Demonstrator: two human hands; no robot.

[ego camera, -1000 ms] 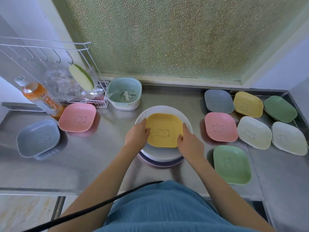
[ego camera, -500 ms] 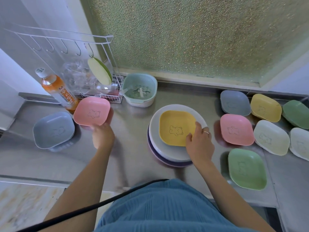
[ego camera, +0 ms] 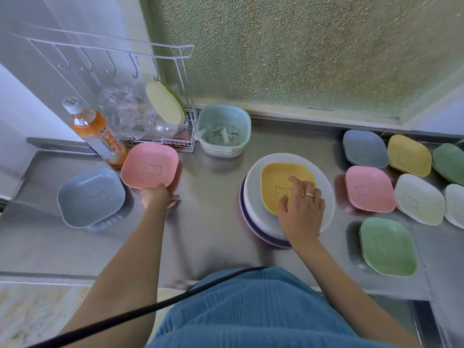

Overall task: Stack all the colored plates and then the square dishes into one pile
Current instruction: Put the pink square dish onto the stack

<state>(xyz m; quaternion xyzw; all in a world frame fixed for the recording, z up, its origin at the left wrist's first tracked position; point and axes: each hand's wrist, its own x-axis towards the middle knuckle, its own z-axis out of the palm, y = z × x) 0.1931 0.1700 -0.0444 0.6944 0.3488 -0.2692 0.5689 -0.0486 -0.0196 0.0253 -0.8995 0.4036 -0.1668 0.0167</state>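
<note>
A long metal counter (ego camera: 206, 227) holds everything. In the middle sits a pile of round plates (ego camera: 251, 197), white ones on top and a purple one at the bottom. A yellow square dish (ego camera: 278, 177) with a little bear drawn in it lies on top of the pile. The right hand (ego camera: 300, 209) rests on this dish with loose, spread fingers and pinches nothing.

On the left, the left hand (ego camera: 157, 195) grips the near edge of a pink square dish (ego camera: 150, 165), which also has a bear; the dish is tipped up off the counter. Just beside it lies a blue square dish (ego camera: 91, 197).

On the right are seven more square dishes: blue (ego camera: 364, 148), yellow (ego camera: 408, 154), dark green (ego camera: 449, 163), pink (ego camera: 369, 188), two cream ones (ego camera: 419, 199) and a light green one (ego camera: 388, 246).

At the back, a pale green strainer basket (ego camera: 223, 129) holds a small white thing, too small to tell. A wire rack (ego camera: 160, 121) holds a leaning green plate (ego camera: 164, 101) and a clear plastic bag. A bottle (ego camera: 95, 133) of orange drink has an orange label with writing too blurred to read.
</note>
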